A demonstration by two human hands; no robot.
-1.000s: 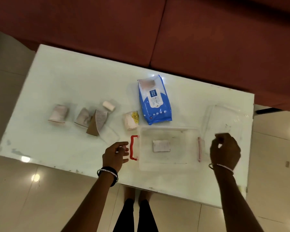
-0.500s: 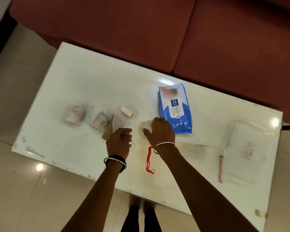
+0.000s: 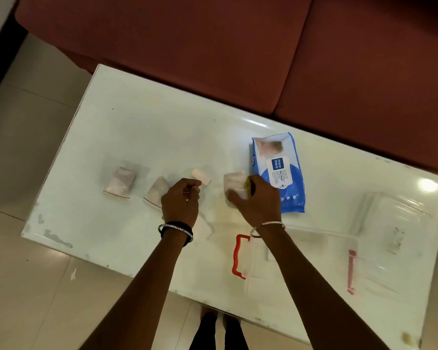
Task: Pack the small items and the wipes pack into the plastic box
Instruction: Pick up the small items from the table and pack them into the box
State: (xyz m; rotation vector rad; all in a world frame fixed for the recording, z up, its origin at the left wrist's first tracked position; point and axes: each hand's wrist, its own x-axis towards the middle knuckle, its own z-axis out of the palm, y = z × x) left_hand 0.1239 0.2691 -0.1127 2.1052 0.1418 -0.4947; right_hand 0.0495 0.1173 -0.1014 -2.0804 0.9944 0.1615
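A blue wipes pack (image 3: 278,170) lies on the white table (image 3: 142,132), just right of my right hand (image 3: 257,202). That hand is closed on a small clear packet with a yellow spot (image 3: 234,184). My left hand (image 3: 181,202) is curled shut over the spot where the brown card packet lay; the card itself is hidden. Two pale packets (image 3: 120,181) (image 3: 157,189) lie to its left, and a small white roll (image 3: 201,175) sits just beyond it. The clear plastic box (image 3: 334,233) with red handles (image 3: 239,256) stands near the front edge, under my right forearm.
The box's clear lid (image 3: 400,223) lies at the table's right end. A dark red sofa (image 3: 238,59) runs along the far side. Tiled floor (image 3: 23,286) surrounds the table, and my feet (image 3: 219,332) show below the front edge.
My right hand crossed from the box's right side to the yellow-spotted packet and closed on it. My left hand moved forward from the red handle onto the card packet.
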